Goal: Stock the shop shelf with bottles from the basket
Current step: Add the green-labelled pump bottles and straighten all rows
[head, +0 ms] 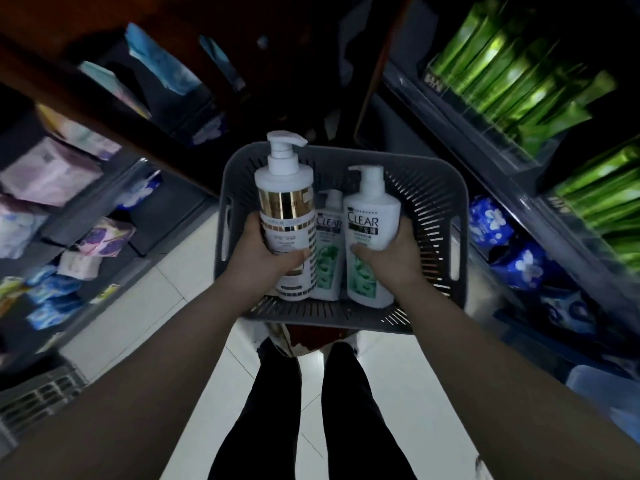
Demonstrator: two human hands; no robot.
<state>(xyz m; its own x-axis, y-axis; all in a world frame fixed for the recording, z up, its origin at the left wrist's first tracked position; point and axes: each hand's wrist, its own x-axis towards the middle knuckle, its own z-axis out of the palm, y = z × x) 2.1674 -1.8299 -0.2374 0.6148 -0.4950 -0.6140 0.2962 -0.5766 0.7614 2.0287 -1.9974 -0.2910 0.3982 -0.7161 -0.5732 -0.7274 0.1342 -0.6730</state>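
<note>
A grey slotted plastic basket (429, 202) sits low in front of me, between my arms. My left hand (266, 252) is wrapped around a tall white pump bottle with a gold band (285, 199), which rises above the basket's rim. In my right hand (391, 256) I grip a white and green CLEAR pump bottle (369, 233). Between the two stands a smaller CLEAR bottle (329, 251) inside the basket, touched by neither hand as far as I can tell.
Shelves line both sides of a narrow aisle. The left shelves (145, 237) carry soft packets in pink, purple and blue. The right shelves (519, 216) hold green packs (512, 71) and blue flowered packs (491, 220). White floor tiles (194, 306) and my dark-trousered legs (277, 410) lie below.
</note>
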